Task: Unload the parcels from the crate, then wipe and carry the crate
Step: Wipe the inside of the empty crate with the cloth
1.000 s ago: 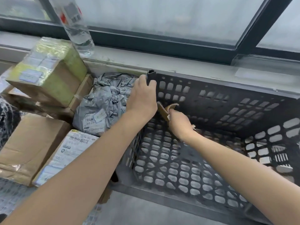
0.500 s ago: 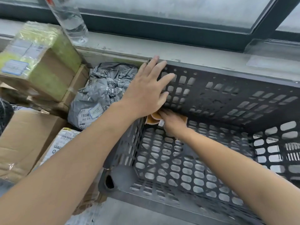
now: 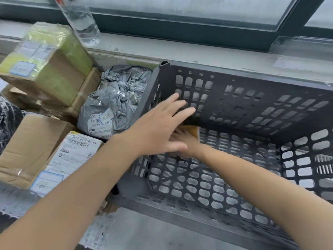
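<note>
A dark grey perforated plastic crate (image 3: 252, 105) stands below the window sill with nothing lying on its floor. My left hand (image 3: 158, 129) hovers over the crate's far left corner, fingers straight and spread, blurred by motion. Beneath it, my right hand (image 3: 187, 143) is inside the crate in that corner and holds a tan cloth (image 3: 193, 130) against the wall; the left hand hides most of its fingers. To the left of the crate lie the parcels: a crumpled grey mailer bag (image 3: 115, 105), a box wrapped in green tape (image 3: 48, 64), and a white-labelled box (image 3: 72, 157).
A plain cardboard box (image 3: 27, 147) lies at far left. On the window sill (image 3: 198, 49) behind the parcels stands a clear water bottle (image 3: 81, 20). A dark window frame runs above the sill. Grey floor shows in front of the crate.
My left hand let go of the crate's corner post, opened, and dropped lower over the corner. My right hand moved the cloth down the inside wall toward the bottom corner.
</note>
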`<state>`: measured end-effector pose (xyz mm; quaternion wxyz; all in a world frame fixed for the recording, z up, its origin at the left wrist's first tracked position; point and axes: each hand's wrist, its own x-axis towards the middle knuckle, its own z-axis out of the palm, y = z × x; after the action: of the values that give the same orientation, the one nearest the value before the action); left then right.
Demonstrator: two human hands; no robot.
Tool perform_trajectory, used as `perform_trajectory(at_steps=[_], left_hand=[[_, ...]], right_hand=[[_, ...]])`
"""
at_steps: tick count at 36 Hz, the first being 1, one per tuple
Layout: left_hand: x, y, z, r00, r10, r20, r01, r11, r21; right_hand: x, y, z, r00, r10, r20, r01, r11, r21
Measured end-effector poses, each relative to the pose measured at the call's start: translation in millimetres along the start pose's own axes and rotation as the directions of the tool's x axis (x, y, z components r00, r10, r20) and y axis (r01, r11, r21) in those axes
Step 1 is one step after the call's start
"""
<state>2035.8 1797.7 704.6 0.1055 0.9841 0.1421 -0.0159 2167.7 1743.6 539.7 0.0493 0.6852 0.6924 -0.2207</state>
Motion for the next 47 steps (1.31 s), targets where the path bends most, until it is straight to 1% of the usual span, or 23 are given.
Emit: perform_trajectory(at_steps=[1, 2, 5, 8, 10, 13, 15, 17, 18, 20, 22, 23, 24, 26, 28, 29, 31, 33, 35, 37, 41, 47], left_hand=[[1.6, -2.9, -3.9, 0.999, -0.002, -0.038, 0.003, 1.000, 0.014], [2.7, -7.1, -7.2, 0.997, -0.012, -0.071, 0.014, 0.999, 0.032], [1.7, -19.3, -10.3, 0.991, -0.029, -0.128, 0.040, 0.996, 0.084], [1.0, -21.9, -6.0, 0.996, -0.025, -0.087, 0.041, 0.981, 0.190], [2.5, -20.1, -4.6, 0.998, -0.010, -0.060, 0.024, 0.974, 0.227], [2.1, -20.0, -6.6, 0.997, -0.022, -0.069, 0.036, 0.974, 0.223], [1.9, -20.5, -8.3, 0.996, -0.026, -0.081, 0.044, 0.974, 0.223], [3.4, -21.1, -10.9, 0.994, -0.057, -0.098, 0.080, 0.966, 0.246], [4.3, -21.5, -12.6, 0.990, -0.084, -0.110, 0.110, 0.961, 0.253], [6.9, -22.1, -15.0, 0.983, -0.139, -0.122, 0.166, 0.953, 0.252], [9.3, -21.8, -14.6, 0.978, -0.174, -0.117, 0.199, 0.948, 0.250], [10.2, -21.4, -13.3, 0.976, -0.187, -0.112, 0.211, 0.944, 0.255], [10.7, -21.7, -11.5, 0.973, -0.201, -0.115, 0.224, 0.939, 0.261], [11.0, -22.9, -10.0, 0.963, -0.229, -0.140, 0.259, 0.931, 0.258], [10.6, -24.2, -10.1, 0.954, -0.253, -0.160, 0.286, 0.930, 0.233], [10.6, -24.8, -10.1, 0.950, -0.263, -0.165, 0.296, 0.929, 0.223], [10.9, -25.8, -9.7, 0.946, -0.278, -0.164, 0.309, 0.927, 0.211], [11.3, -26.5, -8.1, 0.946, -0.285, -0.154, 0.313, 0.927, 0.206], [11.6, -27.1, -7.6, 0.947, -0.289, -0.142, 0.314, 0.926, 0.211], [11.7, -27.2, -7.1, 0.949, -0.287, -0.126, 0.309, 0.925, 0.219], [13.3, -26.4, -7.6, 0.957, -0.279, -0.079, 0.290, 0.912, 0.289], [14.4, -23.3, -10.0, 0.963, -0.267, -0.035, 0.263, 0.903, 0.340]], right_hand=[[-5.4, 1.1, 5.1, 0.996, -0.070, 0.046, 0.071, 0.998, -0.001], [-11.2, 0.9, 10.3, 0.984, -0.145, 0.101, 0.150, 0.988, -0.046], [-34.1, -2.7, 27.9, 0.931, -0.285, 0.226, 0.316, 0.942, -0.115], [-65.2, -8.3, 44.4, 0.854, -0.425, 0.300, 0.474, 0.873, -0.115], [-83.0, -8.2, 52.0, 0.829, -0.457, 0.323, 0.505, 0.860, -0.077], [-90.4, -3.6, 44.1, 0.843, -0.418, 0.338, 0.428, 0.903, 0.049], [-87.9, 2.3, 29.2, 0.877, -0.381, 0.291, 0.343, 0.923, 0.174], [-85.1, 12.5, 8.3, 0.940, -0.290, 0.180, 0.231, 0.929, 0.289], [-83.8, 17.5, -4.4, 0.968, -0.230, 0.100, 0.183, 0.919, 0.350], [-81.0, 25.3, -30.5, 0.994, -0.080, -0.079, 0.108, 0.869, 0.483], [-74.5, 31.8, -51.4, 0.969, 0.118, -0.218, 0.041, 0.791, 0.610], [-70.4, 35.3, -58.2, 0.943, 0.196, -0.269, 0.023, 0.767, 0.641], [-66.4, 37.8, -62.7, 0.917, 0.246, -0.315, 0.015, 0.767, 0.642], [-56.4, 41.5, -63.1, 0.880, 0.283, -0.381, 0.006, 0.797, 0.604], [-43.6, 43.1, -55.0, 0.872, 0.251, -0.420, -0.009, 0.866, 0.501], [-35.3, 42.9, -48.2, 0.881, 0.221, -0.419, -0.025, 0.905, 0.424], [-18.3, 40.0, -32.7, 0.921, 0.193, -0.338, -0.087, 0.948, 0.305], [-2.7, 35.8, -16.2, 0.953, 0.200, -0.228, -0.140, 0.957, 0.255], [10.9, 32.4, -1.7, 0.965, 0.223, -0.142, -0.187, 0.955, 0.229], [21.3, 28.7, 8.1, 0.971, 0.218, -0.097, -0.202, 0.967, 0.155], [26.9, 18.7, 18.0, 0.986, 0.161, -0.050, -0.156, 0.984, 0.089], [9.3, 0.2, 27.4, 0.998, -0.050, 0.044, 0.049, 0.999, 0.020]])
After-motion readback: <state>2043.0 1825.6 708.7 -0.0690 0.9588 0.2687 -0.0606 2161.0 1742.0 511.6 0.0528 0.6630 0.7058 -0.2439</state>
